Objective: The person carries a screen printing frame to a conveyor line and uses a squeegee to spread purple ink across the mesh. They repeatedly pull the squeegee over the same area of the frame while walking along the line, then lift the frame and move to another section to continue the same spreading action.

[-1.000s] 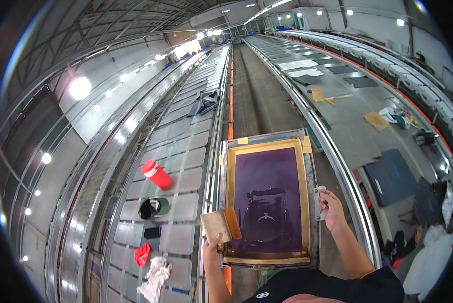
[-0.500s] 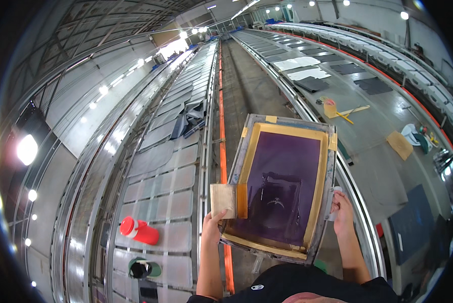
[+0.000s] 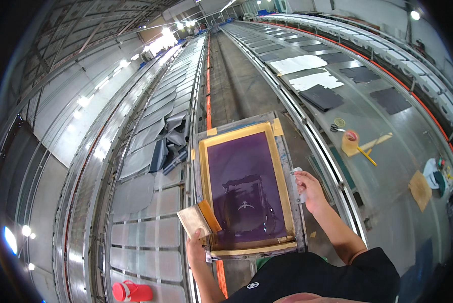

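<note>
A screen-printing frame (image 3: 287, 166) with dark purple mesh (image 3: 246, 166) and tan tape inside its rim is held up in front of my body. Wet ink lies around a small pale crest on the lower mesh. My left hand (image 3: 196, 248) is closed on a squeegee (image 3: 194, 222) with a wooden grip and an orange blade, at the frame's lower left corner. Whether these fingers also bear the frame is hidden. On the right side, my right hand (image 3: 311, 192) is wrapped round a white handle (image 3: 297, 195) fixed to the frame.
Long printing tables run into the distance on both sides of an aisle (image 3: 236, 76). The left table carries grey panels, crumpled dark sheets (image 3: 170, 146) and a red jug (image 3: 131, 291). Scissors (image 3: 336, 128), a tape roll (image 3: 348, 144) and a yellow cutter (image 3: 367, 156) lie on the right table.
The frame has shifted left in view and turned more upright. The squeegee has tilted, its blade side now slanting down to the right. Both hands keep their hold; the whole view has shifted.
</note>
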Demonstrator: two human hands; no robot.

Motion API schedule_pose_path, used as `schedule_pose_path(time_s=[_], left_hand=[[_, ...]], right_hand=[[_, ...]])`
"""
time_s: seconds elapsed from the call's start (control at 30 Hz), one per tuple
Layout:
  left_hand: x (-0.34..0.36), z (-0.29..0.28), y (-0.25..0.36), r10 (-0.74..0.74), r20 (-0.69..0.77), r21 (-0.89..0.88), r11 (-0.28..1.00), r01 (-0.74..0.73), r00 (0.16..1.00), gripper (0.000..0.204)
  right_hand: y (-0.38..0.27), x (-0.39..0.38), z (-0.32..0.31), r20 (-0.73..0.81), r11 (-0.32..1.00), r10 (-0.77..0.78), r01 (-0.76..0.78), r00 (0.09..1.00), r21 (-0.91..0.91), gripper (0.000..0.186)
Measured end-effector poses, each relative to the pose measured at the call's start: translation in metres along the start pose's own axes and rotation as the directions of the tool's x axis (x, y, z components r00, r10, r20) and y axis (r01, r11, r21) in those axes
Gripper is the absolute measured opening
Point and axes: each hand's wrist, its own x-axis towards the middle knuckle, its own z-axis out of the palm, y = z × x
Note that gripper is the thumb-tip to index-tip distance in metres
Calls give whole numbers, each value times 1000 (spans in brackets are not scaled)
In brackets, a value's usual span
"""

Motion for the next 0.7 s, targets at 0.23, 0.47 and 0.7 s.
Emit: schedule_pose_path(time_s=[0.23,0.47,0.7], left_hand=[[187,78,8,40,-86,2,999,-40,995,50],[363,187,60,-35,58,122,992,28,998,47],[556,292,48,-72,160,146,988,49,984,46]], right_hand=[[0,212,52,45,1000,5,-4,999,-19,18],[-37,346,100,-78,998,-61,60,995,-21,23],[-54,500,99,-189,992,-112,121,976,34,17]])
